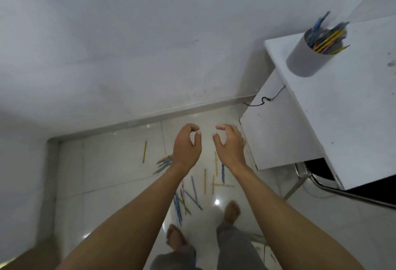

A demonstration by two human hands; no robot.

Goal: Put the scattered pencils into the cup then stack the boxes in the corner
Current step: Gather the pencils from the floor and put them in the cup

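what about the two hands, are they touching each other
Apart. The head view shows bare floor between the left hand and the right hand. Their curled fingers face each other across a plain gap, and neither holds anything.

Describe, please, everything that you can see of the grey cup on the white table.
The cup is a plain grey cylinder, matte, perhaps plastic, open-topped, with no handle in view. It stands upright near the corner of the white table, close to the wall. A bunch of coloured pencils, mostly blue and yellow, leans out of its mouth, slightly blurred. Nothing else touches it.
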